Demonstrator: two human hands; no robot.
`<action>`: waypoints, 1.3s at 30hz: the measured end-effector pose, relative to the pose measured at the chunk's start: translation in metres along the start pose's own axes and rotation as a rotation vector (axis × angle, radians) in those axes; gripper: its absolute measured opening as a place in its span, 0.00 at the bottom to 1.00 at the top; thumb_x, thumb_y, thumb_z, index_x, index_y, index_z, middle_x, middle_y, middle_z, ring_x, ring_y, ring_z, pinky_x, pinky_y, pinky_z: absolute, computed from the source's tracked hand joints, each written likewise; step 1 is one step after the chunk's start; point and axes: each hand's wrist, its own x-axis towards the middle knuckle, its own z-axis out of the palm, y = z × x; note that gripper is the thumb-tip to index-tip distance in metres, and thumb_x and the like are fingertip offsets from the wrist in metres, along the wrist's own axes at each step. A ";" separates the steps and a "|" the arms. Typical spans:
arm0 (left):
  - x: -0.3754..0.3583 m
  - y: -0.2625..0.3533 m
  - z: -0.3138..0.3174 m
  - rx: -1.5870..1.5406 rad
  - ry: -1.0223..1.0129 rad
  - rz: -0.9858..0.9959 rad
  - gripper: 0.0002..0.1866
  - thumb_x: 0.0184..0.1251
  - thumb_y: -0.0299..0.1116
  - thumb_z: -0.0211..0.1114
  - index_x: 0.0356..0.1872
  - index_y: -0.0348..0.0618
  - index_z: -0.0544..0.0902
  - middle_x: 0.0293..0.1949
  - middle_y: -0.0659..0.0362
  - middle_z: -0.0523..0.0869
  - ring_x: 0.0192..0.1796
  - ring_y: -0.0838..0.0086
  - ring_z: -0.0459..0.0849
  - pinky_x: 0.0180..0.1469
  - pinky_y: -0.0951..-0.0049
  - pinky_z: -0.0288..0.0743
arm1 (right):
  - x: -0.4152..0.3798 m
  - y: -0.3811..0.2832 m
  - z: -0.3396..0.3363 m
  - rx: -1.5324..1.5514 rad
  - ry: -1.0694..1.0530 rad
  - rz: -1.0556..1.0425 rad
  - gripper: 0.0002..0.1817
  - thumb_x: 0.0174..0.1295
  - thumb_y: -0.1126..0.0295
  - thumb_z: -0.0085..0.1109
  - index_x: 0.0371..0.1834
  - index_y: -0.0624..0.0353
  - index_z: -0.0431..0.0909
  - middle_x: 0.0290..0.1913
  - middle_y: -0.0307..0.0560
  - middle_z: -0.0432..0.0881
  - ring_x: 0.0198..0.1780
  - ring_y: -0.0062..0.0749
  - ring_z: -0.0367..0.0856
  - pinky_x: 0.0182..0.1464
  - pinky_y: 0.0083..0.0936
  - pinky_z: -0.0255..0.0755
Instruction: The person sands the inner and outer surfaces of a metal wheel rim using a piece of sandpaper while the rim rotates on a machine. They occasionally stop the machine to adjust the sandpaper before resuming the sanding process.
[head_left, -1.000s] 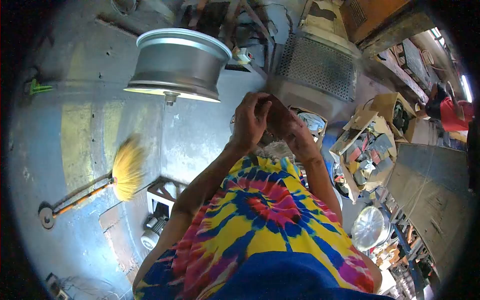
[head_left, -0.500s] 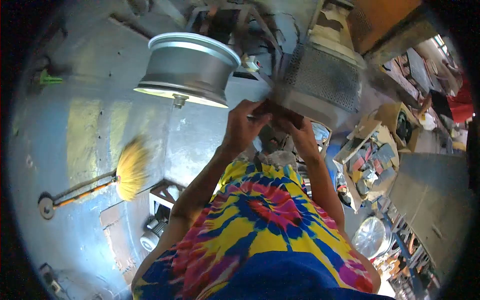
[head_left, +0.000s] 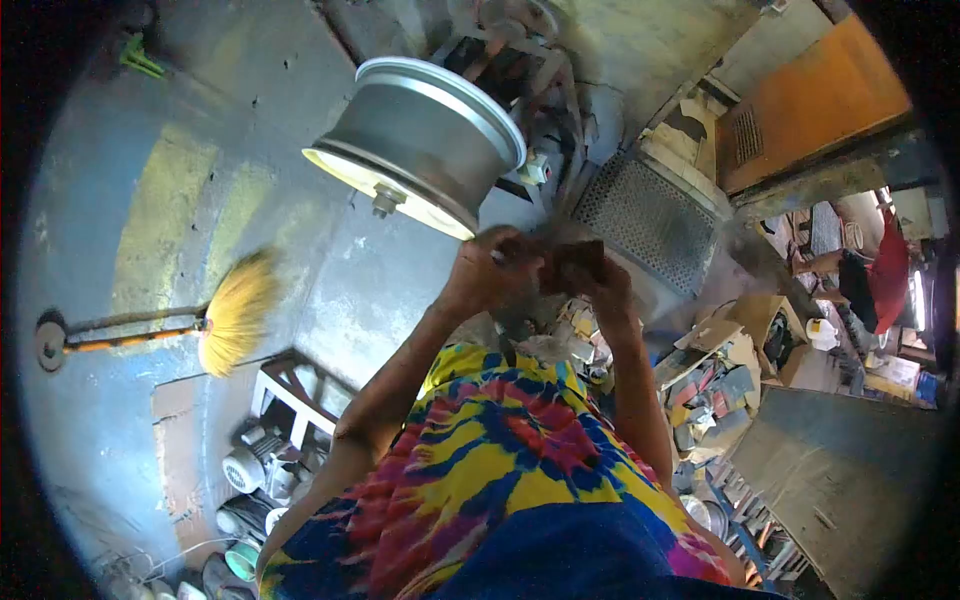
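In front of my chest, my left hand (head_left: 480, 275) and my right hand (head_left: 610, 292) are raised close together, both closed. Between them is a small dark reddish-brown sheet that looks like sandpaper (head_left: 578, 264). My right fingers pinch its right side. The left fingers are curled at its other end, where motion blur hides the exact grip. Just above my left hand a grey metal wheel rim (head_left: 415, 130) is mounted sideways, with a nut (head_left: 386, 201) at its hub.
A perforated metal panel (head_left: 650, 215) stands beyond my right hand. At right are a cardboard box of sanding blocks and scraps (head_left: 715, 390) and a brown board (head_left: 840, 480). A broom (head_left: 235, 315) hangs on the left wall above an electric motor (head_left: 245, 468). Another person in red (head_left: 888, 270) is at far right.
The view has turned, so the wheel rim appears farther right. The brown sheet, earlier stretched flat between both hands, now looks smaller and bunched nearer my right fingers.
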 end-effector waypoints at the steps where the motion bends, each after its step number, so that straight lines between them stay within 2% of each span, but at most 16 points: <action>1: 0.000 0.002 -0.009 0.214 0.118 0.204 0.23 0.57 0.34 0.74 0.54 0.39 0.81 0.45 0.49 0.86 0.46 0.60 0.87 0.51 0.65 0.80 | 0.007 -0.005 0.006 0.009 0.047 -0.005 0.20 0.65 0.66 0.64 0.56 0.64 0.79 0.49 0.45 0.86 0.47 0.30 0.84 0.53 0.26 0.76; 2: -0.002 0.004 -0.015 0.429 0.232 0.407 0.26 0.57 0.35 0.74 0.57 0.40 0.79 0.48 0.48 0.84 0.48 0.57 0.86 0.52 0.63 0.79 | 0.012 -0.013 0.011 0.002 0.051 0.008 0.20 0.65 0.66 0.64 0.56 0.64 0.79 0.49 0.45 0.86 0.47 0.30 0.84 0.53 0.26 0.76; 6: -0.006 0.016 -0.034 0.431 0.184 0.526 0.34 0.54 0.39 0.76 0.61 0.39 0.75 0.56 0.45 0.80 0.56 0.53 0.82 0.56 0.61 0.77 | 0.039 -0.048 0.044 -0.043 -0.045 0.047 0.15 0.64 0.67 0.65 0.51 0.63 0.83 0.45 0.43 0.87 0.44 0.26 0.84 0.50 0.25 0.76; 8: -0.006 0.017 -0.042 0.410 0.129 0.395 0.33 0.58 0.41 0.73 0.63 0.38 0.74 0.55 0.44 0.81 0.57 0.47 0.81 0.58 0.57 0.76 | 0.054 -0.042 0.057 -0.105 -0.072 0.026 0.14 0.65 0.67 0.64 0.49 0.63 0.84 0.45 0.43 0.87 0.44 0.25 0.83 0.50 0.25 0.76; 12: -0.003 -0.002 -0.060 0.405 0.272 0.441 0.33 0.57 0.39 0.73 0.62 0.37 0.73 0.48 0.46 0.83 0.51 0.52 0.84 0.51 0.58 0.78 | 0.071 -0.044 0.080 -0.269 -0.078 0.038 0.14 0.64 0.66 0.64 0.47 0.63 0.85 0.41 0.41 0.87 0.41 0.22 0.82 0.46 0.23 0.75; 18: -0.003 -0.014 -0.091 0.198 0.184 0.231 0.23 0.62 0.38 0.69 0.53 0.36 0.76 0.36 0.47 0.87 0.41 0.49 0.87 0.43 0.55 0.79 | 0.092 -0.026 0.107 -0.397 -0.091 0.038 0.13 0.64 0.67 0.65 0.46 0.65 0.85 0.39 0.40 0.86 0.41 0.21 0.82 0.45 0.22 0.74; 20: 0.000 -0.033 -0.094 0.200 0.183 0.221 0.17 0.66 0.39 0.67 0.46 0.36 0.78 0.30 0.50 0.87 0.34 0.56 0.88 0.39 0.59 0.79 | 0.099 -0.024 0.119 -0.454 -0.096 0.045 0.13 0.64 0.67 0.65 0.47 0.65 0.84 0.39 0.40 0.86 0.42 0.21 0.82 0.46 0.23 0.74; 23: -0.002 -0.025 -0.106 0.097 0.105 0.105 0.15 0.67 0.33 0.66 0.50 0.38 0.79 0.34 0.48 0.88 0.38 0.55 0.89 0.40 0.61 0.81 | 0.107 -0.004 0.131 -0.245 -0.064 0.042 0.17 0.66 0.65 0.63 0.54 0.65 0.81 0.40 0.41 0.86 0.41 0.21 0.81 0.43 0.23 0.74; 24: -0.003 -0.023 -0.109 0.087 0.108 0.109 0.15 0.67 0.33 0.66 0.50 0.38 0.79 0.34 0.48 0.88 0.38 0.55 0.89 0.40 0.61 0.81 | 0.107 -0.010 0.142 -0.252 0.038 0.019 0.20 0.65 0.61 0.63 0.55 0.62 0.81 0.44 0.42 0.86 0.46 0.25 0.81 0.49 0.24 0.73; 26: -0.003 -0.019 -0.114 -0.113 0.089 -0.024 0.11 0.70 0.33 0.64 0.46 0.35 0.81 0.30 0.54 0.87 0.33 0.71 0.86 0.39 0.68 0.80 | 0.112 -0.011 0.146 -0.270 0.135 -0.014 0.22 0.64 0.57 0.63 0.56 0.59 0.82 0.49 0.43 0.86 0.51 0.28 0.81 0.54 0.25 0.73; 29: 0.001 -0.019 -0.121 -0.173 0.055 -0.022 0.11 0.72 0.33 0.64 0.46 0.34 0.82 0.32 0.57 0.87 0.34 0.80 0.81 0.40 0.73 0.78 | 0.123 -0.002 0.140 -0.010 0.036 0.010 0.23 0.63 0.60 0.65 0.58 0.60 0.79 0.48 0.41 0.85 0.52 0.28 0.79 0.54 0.25 0.73; 32: 0.010 -0.036 -0.112 -0.457 0.121 -0.023 0.13 0.68 0.35 0.66 0.44 0.34 0.84 0.34 0.53 0.89 0.34 0.73 0.87 0.41 0.72 0.81 | 0.134 -0.024 0.151 0.012 -0.027 0.053 0.20 0.63 0.62 0.65 0.54 0.62 0.80 0.44 0.41 0.85 0.47 0.27 0.80 0.51 0.27 0.74; 35: 0.011 -0.030 -0.118 -0.323 0.158 0.049 0.14 0.69 0.35 0.66 0.47 0.34 0.83 0.37 0.52 0.89 0.38 0.73 0.87 0.45 0.71 0.82 | 0.153 -0.043 0.158 0.028 0.010 -0.142 0.17 0.64 0.62 0.64 0.50 0.62 0.82 0.43 0.41 0.85 0.42 0.25 0.80 0.48 0.26 0.74; 37: 0.009 -0.039 -0.112 -0.283 0.277 0.057 0.14 0.69 0.35 0.66 0.48 0.34 0.83 0.38 0.51 0.89 0.39 0.72 0.87 0.45 0.70 0.81 | 0.176 -0.068 0.150 -0.548 0.222 -0.392 0.15 0.65 0.63 0.63 0.50 0.60 0.83 0.42 0.43 0.86 0.40 0.26 0.81 0.46 0.26 0.75; 38: 0.005 -0.044 -0.113 -0.234 0.382 0.060 0.14 0.69 0.34 0.65 0.49 0.34 0.83 0.38 0.51 0.89 0.40 0.71 0.87 0.45 0.70 0.81 | 0.193 -0.069 0.144 -0.542 0.218 -0.401 0.15 0.65 0.63 0.63 0.50 0.60 0.83 0.42 0.43 0.86 0.40 0.26 0.81 0.46 0.26 0.75; 39: -0.003 -0.040 -0.121 -0.224 0.387 0.069 0.14 0.69 0.34 0.65 0.49 0.34 0.83 0.38 0.51 0.89 0.40 0.71 0.87 0.45 0.70 0.81 | 0.214 -0.066 0.137 -0.650 0.262 -0.574 0.10 0.64 0.67 0.63 0.44 0.60 0.83 0.41 0.44 0.85 0.39 0.30 0.82 0.45 0.27 0.75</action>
